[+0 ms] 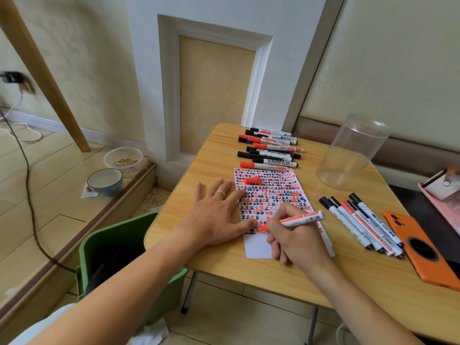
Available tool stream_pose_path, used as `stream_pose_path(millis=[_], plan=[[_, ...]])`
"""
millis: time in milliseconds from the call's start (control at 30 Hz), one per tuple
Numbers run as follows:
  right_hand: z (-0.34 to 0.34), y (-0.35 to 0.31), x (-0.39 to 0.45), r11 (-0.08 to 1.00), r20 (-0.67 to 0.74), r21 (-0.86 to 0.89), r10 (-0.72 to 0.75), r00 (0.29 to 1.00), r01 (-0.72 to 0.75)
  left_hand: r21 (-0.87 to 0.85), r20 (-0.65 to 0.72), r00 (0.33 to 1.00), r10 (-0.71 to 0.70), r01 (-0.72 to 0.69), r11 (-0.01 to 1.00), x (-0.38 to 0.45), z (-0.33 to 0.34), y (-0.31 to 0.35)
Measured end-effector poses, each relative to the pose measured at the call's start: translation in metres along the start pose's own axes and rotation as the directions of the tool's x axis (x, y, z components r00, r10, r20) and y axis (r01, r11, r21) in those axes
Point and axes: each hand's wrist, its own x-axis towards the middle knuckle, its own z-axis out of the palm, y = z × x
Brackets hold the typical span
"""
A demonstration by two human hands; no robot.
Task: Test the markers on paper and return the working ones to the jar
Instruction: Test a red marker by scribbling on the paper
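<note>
A sheet of paper covered with red and black marks lies on the wooden table. My left hand rests flat on the paper's left edge, fingers spread. My right hand grips an uncapped red marker with its tip touching the lower part of the paper. Its red cap lies on the upper part of the sheet. Behind the paper is a pile of capped markers. Several more capped markers lie to the right. A clear plastic jar stands at the back right.
An orange phone lies at the table's right edge beside a pink tray. A green bin stands on the floor left of the table. Two bowls sit on the raised floor, and a cable runs across it.
</note>
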Motion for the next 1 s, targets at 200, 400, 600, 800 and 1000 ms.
stream_pose_path(millis=[200, 400, 600, 800, 1000], plan=[[-0.0002, -0.0019, -0.0006, 1.000, 0.009, -0.019, 0.006, 1.000, -0.006, 0.012, -0.001, 1.000, 0.000, 0.000, 1.000, 0.0003, 0.0015, -0.0007], [0.0002, -0.0033, -0.0008, 0.999, -0.012, -0.020, 0.044, 0.999, -0.044, -0.008, -0.006, 1.000, -0.001, 0.001, 1.000, 0.0000, 0.0019, -0.0010], [0.0001, -0.0032, -0.0015, 0.999, -0.028, -0.007, 0.038, 0.999, -0.038, -0.011, -0.001, 1.000, 0.001, -0.001, 1.000, -0.0006, 0.0007, -0.0008], [0.0005, -0.0039, -0.0016, 0.999, -0.017, -0.023, 0.036, 0.999, -0.036, -0.014, 0.008, 1.000, -0.001, 0.001, 1.000, 0.0003, 0.0006, -0.0005], [0.0002, -0.0049, -0.0013, 0.999, -0.008, -0.026, 0.047, 0.999, -0.048, -0.014, 0.006, 1.000, 0.001, -0.001, 1.000, -0.0005, 0.0000, -0.0004]])
